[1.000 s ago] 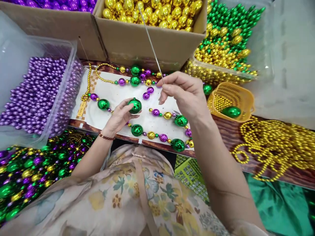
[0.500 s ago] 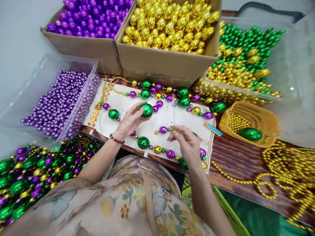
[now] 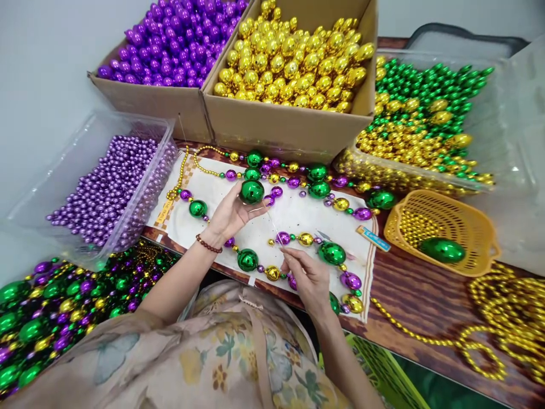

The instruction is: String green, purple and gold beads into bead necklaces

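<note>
My left hand point(image 3: 232, 215) holds a big shiny green bead point(image 3: 252, 192) in its fingertips above the white cloth point(image 3: 225, 213). Two purple beads point(image 3: 273, 196) are just right of it. A thin pale thread point(image 3: 273, 226) runs from near my left fingers down to my right hand point(image 3: 304, 276), whose thumb and forefinger are pinched on it. Around both hands curves a bead garland point(image 3: 247, 259) of green, purple and gold. A purple bead point(image 3: 283, 238) lies behind the thread, and a large green bead point(image 3: 331, 253) sits right of my right hand.
Cardboard boxes of purple beads point(image 3: 166, 51) and gold beads point(image 3: 289, 62) stand at the back. Clear tubs hold small purple beads point(image 3: 106, 187) and green and gold beads point(image 3: 430, 108). At right are a yellow basket point(image 3: 481, 233), a blue label point(image 3: 373, 238) and gold bead strands point(image 3: 511, 307).
My right hand has moved left and toward me, uncovering the garland's right side. The green bead has turned in my left fingers, which have spread. The view has shifted slightly.
</note>
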A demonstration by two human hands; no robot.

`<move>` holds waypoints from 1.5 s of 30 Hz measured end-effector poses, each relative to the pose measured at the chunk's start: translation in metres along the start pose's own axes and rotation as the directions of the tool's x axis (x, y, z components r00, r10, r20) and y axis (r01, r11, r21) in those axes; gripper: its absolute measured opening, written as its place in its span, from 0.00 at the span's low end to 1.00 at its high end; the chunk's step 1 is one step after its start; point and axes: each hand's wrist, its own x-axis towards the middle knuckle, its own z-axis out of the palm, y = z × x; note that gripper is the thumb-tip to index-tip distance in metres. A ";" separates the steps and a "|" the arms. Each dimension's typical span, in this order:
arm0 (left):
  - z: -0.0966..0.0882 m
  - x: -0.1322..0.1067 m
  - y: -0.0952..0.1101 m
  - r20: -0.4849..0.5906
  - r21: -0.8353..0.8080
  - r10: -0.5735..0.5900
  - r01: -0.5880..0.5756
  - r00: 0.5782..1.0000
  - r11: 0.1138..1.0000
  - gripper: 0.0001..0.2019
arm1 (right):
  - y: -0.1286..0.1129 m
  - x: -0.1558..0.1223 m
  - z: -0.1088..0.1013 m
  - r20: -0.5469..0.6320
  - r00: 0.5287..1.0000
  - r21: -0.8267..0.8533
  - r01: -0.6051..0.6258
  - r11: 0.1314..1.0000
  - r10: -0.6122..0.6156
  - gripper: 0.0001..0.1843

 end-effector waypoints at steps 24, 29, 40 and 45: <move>0.008 -0.019 -0.013 0.140 0.134 0.107 -0.126 0.984 0.983 0.21 | 0.013 0.002 0.018 -0.021 0.998 -0.024 0.062 0.998 -0.063 0.10; 0.013 -0.028 -0.035 0.170 0.238 0.110 -0.149 0.979 0.960 0.21 | 0.003 0.012 0.025 -0.042 0.999 0.038 0.022 0.999 -0.021 0.10; 0.021 0.024 -0.053 0.330 0.728 0.044 -0.284 0.943 0.624 0.19 | 0.010 0.006 0.006 -0.180 0.967 0.378 -0.099 0.920 0.178 0.09; 0.052 0.086 -0.077 0.394 0.887 0.042 -0.368 0.918 -0.278 0.15 | 0.018 -0.004 -0.001 -0.221 0.956 0.399 -0.092 0.912 0.194 0.09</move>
